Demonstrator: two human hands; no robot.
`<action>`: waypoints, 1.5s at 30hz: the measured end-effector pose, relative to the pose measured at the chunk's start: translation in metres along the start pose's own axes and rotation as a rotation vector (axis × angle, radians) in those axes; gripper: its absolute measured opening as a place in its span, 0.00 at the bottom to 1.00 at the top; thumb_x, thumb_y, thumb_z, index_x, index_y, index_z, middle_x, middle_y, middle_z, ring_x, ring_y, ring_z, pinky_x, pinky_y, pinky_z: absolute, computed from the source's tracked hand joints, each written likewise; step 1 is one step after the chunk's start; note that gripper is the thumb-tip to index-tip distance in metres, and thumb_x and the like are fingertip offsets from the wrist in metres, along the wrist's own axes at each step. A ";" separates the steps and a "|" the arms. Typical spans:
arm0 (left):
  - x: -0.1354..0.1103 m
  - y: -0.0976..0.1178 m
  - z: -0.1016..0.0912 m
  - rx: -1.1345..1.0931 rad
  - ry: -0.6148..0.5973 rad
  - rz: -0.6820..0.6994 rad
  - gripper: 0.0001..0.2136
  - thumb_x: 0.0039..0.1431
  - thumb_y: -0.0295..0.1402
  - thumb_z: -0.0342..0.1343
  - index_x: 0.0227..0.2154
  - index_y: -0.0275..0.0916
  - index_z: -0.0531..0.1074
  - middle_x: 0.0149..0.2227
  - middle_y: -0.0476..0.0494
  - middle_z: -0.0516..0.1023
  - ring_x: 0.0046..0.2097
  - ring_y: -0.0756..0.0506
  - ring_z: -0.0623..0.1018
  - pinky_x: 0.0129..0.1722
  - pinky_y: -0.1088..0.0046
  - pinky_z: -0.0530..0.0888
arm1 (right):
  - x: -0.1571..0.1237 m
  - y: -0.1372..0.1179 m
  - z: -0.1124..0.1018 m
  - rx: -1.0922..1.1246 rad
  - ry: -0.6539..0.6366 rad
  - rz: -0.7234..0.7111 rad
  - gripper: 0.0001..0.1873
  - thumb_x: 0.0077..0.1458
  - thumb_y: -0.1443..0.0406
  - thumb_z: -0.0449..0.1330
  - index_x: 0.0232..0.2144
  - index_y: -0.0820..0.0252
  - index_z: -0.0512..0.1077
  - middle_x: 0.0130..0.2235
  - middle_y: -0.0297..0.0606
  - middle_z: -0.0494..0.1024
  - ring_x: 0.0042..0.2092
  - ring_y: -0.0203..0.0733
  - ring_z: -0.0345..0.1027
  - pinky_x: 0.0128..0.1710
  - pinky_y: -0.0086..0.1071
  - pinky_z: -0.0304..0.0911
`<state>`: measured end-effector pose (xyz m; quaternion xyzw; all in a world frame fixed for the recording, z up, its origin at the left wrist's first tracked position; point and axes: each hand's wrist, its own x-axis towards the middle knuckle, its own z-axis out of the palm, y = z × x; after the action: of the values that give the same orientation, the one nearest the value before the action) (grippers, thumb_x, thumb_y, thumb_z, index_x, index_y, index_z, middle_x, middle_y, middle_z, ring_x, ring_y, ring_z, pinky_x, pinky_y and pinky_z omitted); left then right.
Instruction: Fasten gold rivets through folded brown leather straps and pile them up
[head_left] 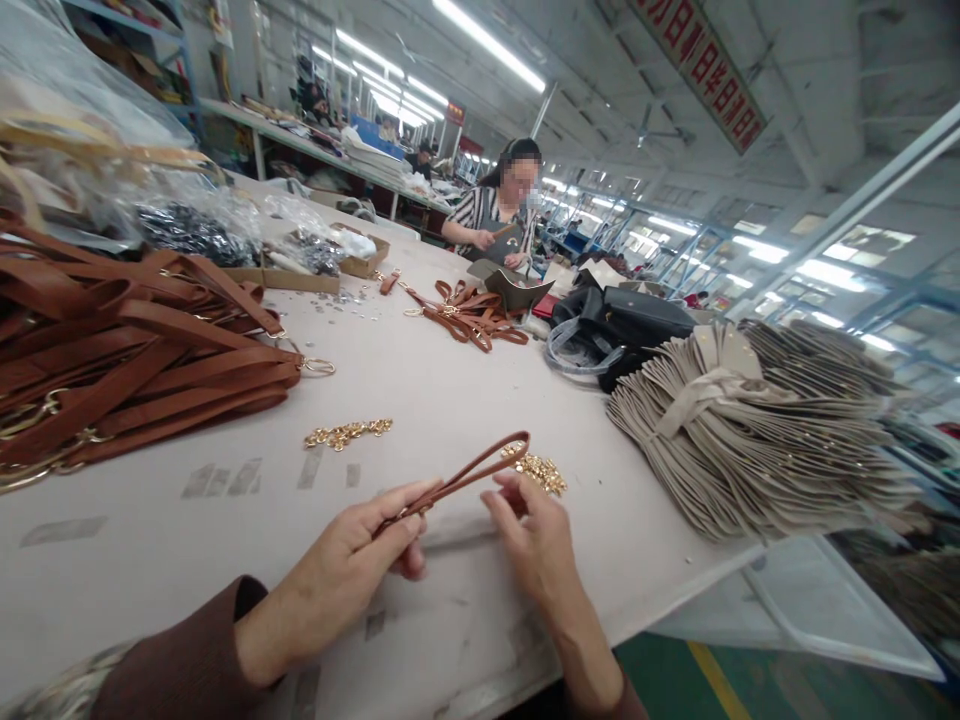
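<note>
My left hand (352, 560) pinches one end of a folded brown leather strap (472, 470), which rises up and to the right over the table. My right hand (536, 540) rests just right of it, fingers curled down onto the edge of a small pile of gold metal clasps (540, 470); whether it holds one is hidden. A second short row of gold clasps (346, 433) lies a little further back on the pale worktable (420, 380).
A big heap of brown straps (127, 350) fills the left. A stack of beige leather pieces (757, 430) lies at the right, black bags (637, 320) behind it. More straps (469, 315) and hardware boxes (300, 265) sit further back, where another person (499, 215) works.
</note>
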<state>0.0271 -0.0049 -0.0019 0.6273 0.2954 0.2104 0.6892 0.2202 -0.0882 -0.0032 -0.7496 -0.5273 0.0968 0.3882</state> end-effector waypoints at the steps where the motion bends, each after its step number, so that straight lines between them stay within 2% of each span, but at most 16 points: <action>1: 0.001 0.000 0.000 -0.011 0.007 -0.029 0.25 0.62 0.40 0.47 0.60 0.36 0.61 0.24 0.51 0.70 0.29 0.49 0.71 0.34 0.73 0.69 | 0.003 0.012 -0.008 -0.184 0.023 -0.048 0.10 0.58 0.64 0.56 0.41 0.60 0.72 0.35 0.38 0.77 0.36 0.41 0.70 0.39 0.34 0.63; 4: 0.001 0.002 -0.001 0.002 0.049 -0.076 0.28 0.62 0.45 0.46 0.61 0.37 0.58 0.23 0.54 0.65 0.25 0.50 0.67 0.28 0.75 0.66 | 0.011 0.040 -0.024 -0.694 -0.033 -0.127 0.12 0.61 0.68 0.51 0.43 0.60 0.72 0.41 0.44 0.77 0.43 0.46 0.69 0.44 0.37 0.61; 6: 0.000 0.005 -0.001 0.015 0.085 -0.087 0.29 0.62 0.49 0.44 0.60 0.37 0.60 0.22 0.54 0.63 0.24 0.51 0.64 0.26 0.75 0.63 | 0.014 0.049 -0.027 -0.857 -0.088 -0.135 0.13 0.61 0.70 0.49 0.41 0.60 0.73 0.40 0.44 0.77 0.43 0.47 0.69 0.43 0.37 0.61; 9: -0.002 0.008 -0.002 0.022 0.098 -0.095 0.29 0.61 0.49 0.45 0.59 0.36 0.62 0.23 0.54 0.62 0.25 0.51 0.62 0.25 0.76 0.60 | 0.018 0.051 -0.026 -0.891 -0.114 -0.135 0.12 0.61 0.70 0.50 0.37 0.60 0.73 0.38 0.44 0.77 0.41 0.47 0.69 0.41 0.36 0.61; 13: 0.001 0.006 -0.003 0.028 0.074 -0.122 0.26 0.57 0.43 0.52 0.56 0.35 0.66 0.25 0.54 0.64 0.27 0.51 0.63 0.28 0.76 0.61 | 0.025 0.052 -0.024 -0.884 -0.128 -0.130 0.10 0.59 0.71 0.51 0.33 0.61 0.73 0.36 0.44 0.78 0.39 0.46 0.70 0.39 0.34 0.60; 17: 0.005 0.002 -0.001 -0.037 0.044 -0.105 0.18 0.54 0.39 0.54 0.45 0.33 0.71 0.24 0.53 0.68 0.28 0.51 0.66 0.31 0.75 0.63 | 0.032 0.057 -0.025 -0.831 -0.083 -0.093 0.09 0.57 0.72 0.52 0.33 0.64 0.74 0.34 0.47 0.78 0.36 0.47 0.71 0.36 0.35 0.61; 20: 0.006 0.002 0.001 -0.064 0.057 -0.102 0.13 0.54 0.37 0.54 0.39 0.34 0.71 0.25 0.52 0.70 0.28 0.51 0.68 0.31 0.75 0.64 | 0.028 0.052 -0.023 -0.750 -0.061 -0.102 0.10 0.58 0.70 0.52 0.35 0.62 0.74 0.34 0.44 0.79 0.37 0.44 0.72 0.37 0.33 0.63; 22: 0.005 0.002 0.004 -0.068 0.070 -0.104 0.11 0.54 0.36 0.53 0.35 0.34 0.70 0.24 0.53 0.70 0.28 0.51 0.68 0.30 0.76 0.63 | 0.019 0.040 -0.018 -0.540 -0.041 -0.095 0.10 0.60 0.67 0.53 0.35 0.60 0.74 0.34 0.39 0.79 0.35 0.41 0.73 0.36 0.31 0.65; 25: 0.005 0.001 0.006 -0.072 0.076 -0.100 0.09 0.53 0.35 0.53 0.33 0.34 0.69 0.23 0.53 0.70 0.27 0.51 0.69 0.30 0.76 0.64 | -0.003 0.014 -0.002 -0.037 -0.022 -0.051 0.10 0.59 0.61 0.55 0.34 0.59 0.75 0.29 0.35 0.79 0.29 0.38 0.72 0.30 0.28 0.65; 27: 0.004 0.000 0.007 -0.075 0.070 -0.097 0.09 0.53 0.35 0.52 0.34 0.34 0.68 0.25 0.52 0.70 0.27 0.51 0.69 0.30 0.75 0.65 | -0.016 -0.004 0.010 0.156 -0.037 -0.094 0.08 0.58 0.62 0.57 0.33 0.59 0.75 0.28 0.34 0.78 0.28 0.37 0.71 0.29 0.28 0.66; 31: 0.004 -0.001 0.007 -0.057 0.074 -0.051 0.09 0.55 0.35 0.50 0.33 0.34 0.68 0.26 0.52 0.69 0.26 0.52 0.70 0.27 0.76 0.65 | -0.026 -0.026 0.028 0.179 -0.021 -0.314 0.06 0.58 0.69 0.57 0.37 0.59 0.74 0.33 0.36 0.79 0.33 0.37 0.73 0.35 0.28 0.67; 35: 0.002 -0.001 0.007 -0.006 0.115 -0.004 0.07 0.55 0.33 0.49 0.33 0.35 0.69 0.26 0.52 0.69 0.25 0.51 0.70 0.26 0.76 0.67 | -0.023 -0.029 0.034 0.127 0.006 -0.448 0.10 0.58 0.73 0.55 0.40 0.59 0.72 0.36 0.38 0.78 0.38 0.37 0.73 0.39 0.28 0.67; 41: 0.002 -0.005 0.009 0.007 0.152 0.054 0.08 0.54 0.31 0.51 0.34 0.35 0.72 0.29 0.49 0.73 0.29 0.49 0.73 0.31 0.73 0.71 | -0.023 -0.029 0.038 0.075 0.052 -0.516 0.11 0.57 0.75 0.56 0.41 0.60 0.72 0.35 0.39 0.78 0.38 0.37 0.72 0.38 0.28 0.67; 45: 0.001 -0.005 0.008 0.086 0.158 0.128 0.09 0.56 0.30 0.50 0.35 0.36 0.74 0.32 0.46 0.74 0.33 0.47 0.74 0.35 0.72 0.71 | -0.025 -0.031 0.039 0.113 0.123 -0.439 0.09 0.56 0.73 0.57 0.38 0.59 0.73 0.33 0.36 0.78 0.35 0.36 0.73 0.36 0.27 0.67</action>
<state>0.0327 -0.0108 -0.0071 0.6554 0.3171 0.2899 0.6211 0.1655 -0.0869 -0.0147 -0.5985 -0.6468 -0.0067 0.4727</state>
